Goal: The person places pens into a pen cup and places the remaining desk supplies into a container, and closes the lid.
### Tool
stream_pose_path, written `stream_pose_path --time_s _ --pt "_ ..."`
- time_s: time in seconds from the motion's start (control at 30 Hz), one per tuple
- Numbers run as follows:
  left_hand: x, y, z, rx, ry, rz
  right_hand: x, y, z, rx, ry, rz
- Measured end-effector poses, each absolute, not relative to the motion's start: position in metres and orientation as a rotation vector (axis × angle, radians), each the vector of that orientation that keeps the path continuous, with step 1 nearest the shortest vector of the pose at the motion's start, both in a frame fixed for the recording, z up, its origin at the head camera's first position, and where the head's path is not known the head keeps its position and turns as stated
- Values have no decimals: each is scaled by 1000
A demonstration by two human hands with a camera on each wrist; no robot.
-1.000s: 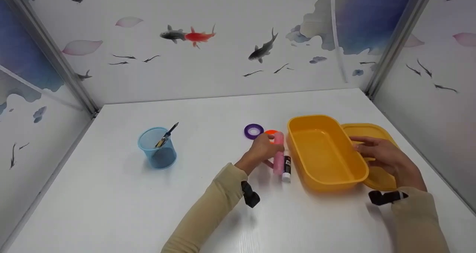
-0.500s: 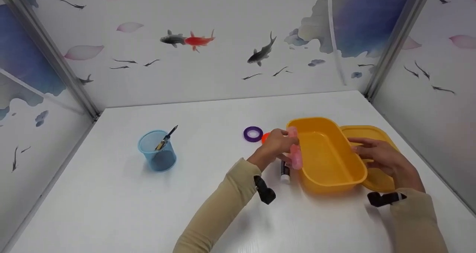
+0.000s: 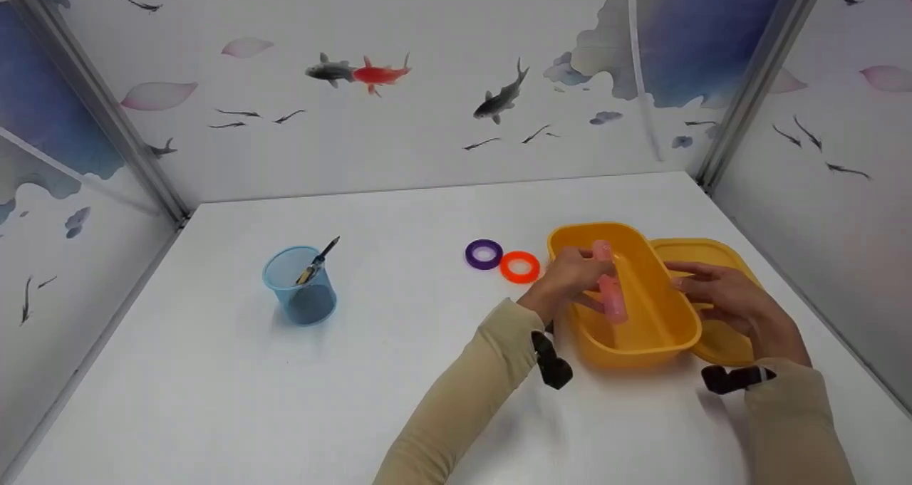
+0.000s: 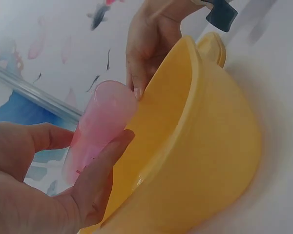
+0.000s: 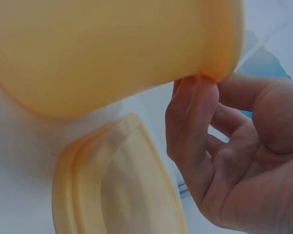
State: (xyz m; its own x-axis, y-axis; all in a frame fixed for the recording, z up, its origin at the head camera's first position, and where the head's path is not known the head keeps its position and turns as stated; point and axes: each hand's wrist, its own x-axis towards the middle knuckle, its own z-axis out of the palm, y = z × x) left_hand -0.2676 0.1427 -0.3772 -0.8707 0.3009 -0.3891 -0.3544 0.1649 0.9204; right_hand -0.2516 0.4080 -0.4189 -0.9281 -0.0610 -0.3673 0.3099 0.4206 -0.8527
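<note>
In the head view my left hand (image 3: pixel 573 275) holds a translucent pink cylinder (image 3: pixel 610 285) over the inside of a yellow plastic box (image 3: pixel 641 328). The left wrist view shows thumb and fingers pinching this pink cylinder (image 4: pixel 100 122) from two sides, its round end facing up. My right hand (image 3: pixel 737 296) is at the box's right side. In the right wrist view, that hand's fingertips (image 5: pixel 205 90) grip the rim of the yellow box (image 5: pixel 112 48). A matching yellow lid (image 3: pixel 719 253) lies on the table, partly under the right hand.
A purple ring (image 3: pixel 484 254) and an orange ring (image 3: pixel 519 267) lie left of the box. Farther left stands a blue translucent cup (image 3: pixel 306 296) with a pen-like item (image 3: pixel 317 263) leaning in it. Patterned panels (image 3: pixel 427 136) enclose the white table (image 3: pixel 214 399).
My left hand has carried the pink cylinder rightward, from beside the box to over its inside. The orange ring is uncovered; the white-capped black stick has gone behind my left arm. My right hand stays put.
</note>
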Motion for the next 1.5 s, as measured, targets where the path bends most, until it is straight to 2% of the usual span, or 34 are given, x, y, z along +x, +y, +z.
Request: stream_pose_path --time_s 0.43,0.83,1.2,1.5 --pt "-257 184 -383 -151 1975 1668 -251 412 -416 264 2378 -1437" --pt "-252 189 -407 -390 1972 1600 -251 407 -420 255 2387 -1434" --pt "-246 187 -404 -312 2019 1524 -252 406 -419 200 2360 -1475" --pt "-241 175 -390 -82 2059 1468 -252 408 -417 220 2334 -1495"
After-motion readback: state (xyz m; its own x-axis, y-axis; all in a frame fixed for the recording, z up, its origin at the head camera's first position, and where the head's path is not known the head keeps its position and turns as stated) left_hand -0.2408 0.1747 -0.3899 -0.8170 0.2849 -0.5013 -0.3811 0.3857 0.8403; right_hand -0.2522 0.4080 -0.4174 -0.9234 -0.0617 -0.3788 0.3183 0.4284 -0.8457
